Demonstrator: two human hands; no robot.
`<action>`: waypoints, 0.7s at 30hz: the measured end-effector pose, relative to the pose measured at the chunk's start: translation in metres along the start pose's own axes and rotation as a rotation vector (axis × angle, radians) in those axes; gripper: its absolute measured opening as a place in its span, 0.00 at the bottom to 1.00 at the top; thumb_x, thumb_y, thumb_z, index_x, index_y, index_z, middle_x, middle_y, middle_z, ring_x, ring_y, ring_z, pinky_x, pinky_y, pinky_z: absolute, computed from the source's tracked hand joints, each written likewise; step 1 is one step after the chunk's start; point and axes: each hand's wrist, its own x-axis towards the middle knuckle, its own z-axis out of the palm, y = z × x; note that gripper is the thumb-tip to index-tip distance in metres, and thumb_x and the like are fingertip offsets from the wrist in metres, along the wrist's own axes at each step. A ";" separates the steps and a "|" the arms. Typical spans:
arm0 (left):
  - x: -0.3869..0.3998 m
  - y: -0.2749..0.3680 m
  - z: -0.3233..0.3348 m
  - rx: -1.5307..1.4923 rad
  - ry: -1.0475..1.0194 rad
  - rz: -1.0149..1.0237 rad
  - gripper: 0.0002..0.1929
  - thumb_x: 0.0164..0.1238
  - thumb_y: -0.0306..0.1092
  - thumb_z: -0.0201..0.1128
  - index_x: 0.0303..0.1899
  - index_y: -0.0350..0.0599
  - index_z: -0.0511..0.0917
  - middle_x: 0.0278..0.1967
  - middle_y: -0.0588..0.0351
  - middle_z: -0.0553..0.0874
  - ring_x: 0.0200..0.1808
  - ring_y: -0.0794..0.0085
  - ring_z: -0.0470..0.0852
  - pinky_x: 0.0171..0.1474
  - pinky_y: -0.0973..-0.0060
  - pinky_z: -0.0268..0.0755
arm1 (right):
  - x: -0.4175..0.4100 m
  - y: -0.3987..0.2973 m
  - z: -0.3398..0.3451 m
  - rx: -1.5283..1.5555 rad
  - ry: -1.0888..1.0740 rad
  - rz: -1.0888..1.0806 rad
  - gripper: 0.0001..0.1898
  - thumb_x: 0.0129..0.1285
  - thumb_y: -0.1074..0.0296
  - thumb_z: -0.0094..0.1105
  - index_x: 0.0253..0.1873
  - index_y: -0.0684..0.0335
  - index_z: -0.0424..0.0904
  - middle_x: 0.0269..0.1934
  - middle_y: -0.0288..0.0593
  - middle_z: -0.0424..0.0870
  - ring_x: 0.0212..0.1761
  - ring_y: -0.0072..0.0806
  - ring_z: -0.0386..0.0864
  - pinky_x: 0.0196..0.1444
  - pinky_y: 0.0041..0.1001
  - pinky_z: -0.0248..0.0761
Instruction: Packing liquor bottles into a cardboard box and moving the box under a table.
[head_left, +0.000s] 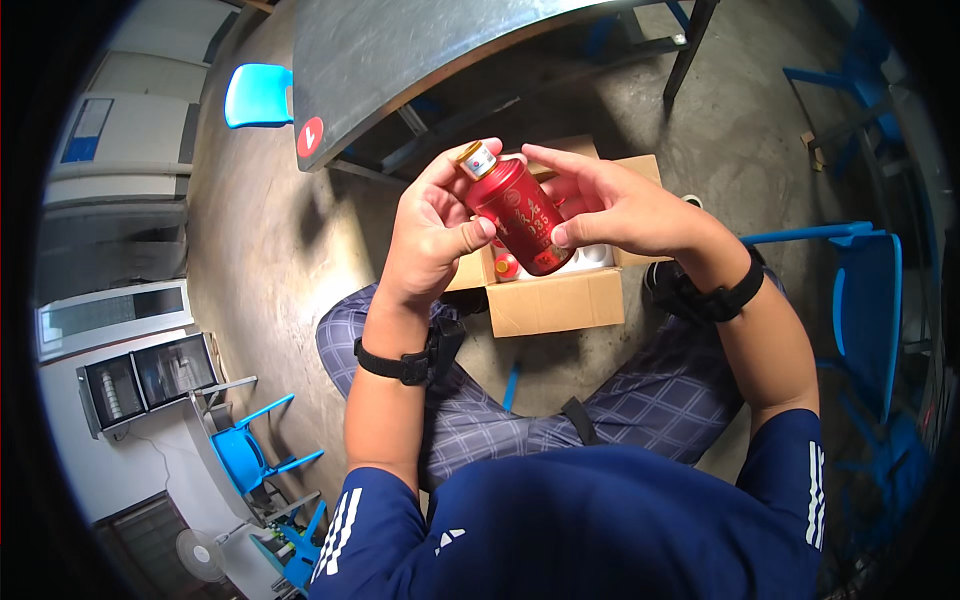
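Observation:
Between my two hands is a red bottle (521, 217) with a gold cap and gold writing, tilted with its cap to the upper left. My left hand (439, 217) grips it along the neck and side, thumb on the body. On the other side, my right hand (619, 206) has its thumb near the bottle's base and its fingers behind it. Below the bottle an open cardboard box (556, 304) sits on the floor between my feet, flaps spread. Inside, another red bottle (507, 265) stands in a white insert (596, 256) with round holes. The held bottle hides part of the box.
A dark-topped table (420, 52) with a red numbered sticker is just beyond the box. Blue chairs stand at its left (259, 95), at my right (866, 322) and farther off at lower left (240, 454). A white fan (201, 555) is near the wall.

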 end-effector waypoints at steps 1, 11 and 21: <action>0.001 0.002 0.001 -0.001 0.002 0.013 0.45 0.57 0.35 0.83 0.73 0.34 0.67 0.68 0.38 0.79 0.67 0.60 0.82 0.71 0.63 0.74 | 0.001 -0.002 0.000 0.001 -0.002 0.003 0.48 0.65 0.77 0.69 0.85 0.60 0.48 0.67 0.53 0.77 0.61 0.32 0.83 0.66 0.33 0.77; 0.000 0.009 0.007 0.082 -0.043 0.012 0.44 0.63 0.34 0.78 0.77 0.34 0.63 0.72 0.42 0.76 0.73 0.60 0.76 0.76 0.62 0.67 | 0.002 -0.016 0.003 -0.051 -0.074 -0.027 0.49 0.63 0.77 0.73 0.84 0.64 0.50 0.57 0.49 0.86 0.56 0.29 0.85 0.63 0.31 0.77; 0.001 0.007 0.005 0.110 -0.024 -0.009 0.39 0.63 0.29 0.76 0.75 0.35 0.67 0.67 0.47 0.81 0.68 0.65 0.79 0.73 0.64 0.70 | 0.001 -0.009 0.007 -0.056 -0.036 -0.092 0.45 0.61 0.76 0.74 0.81 0.66 0.57 0.53 0.47 0.89 0.53 0.26 0.88 0.58 0.27 0.79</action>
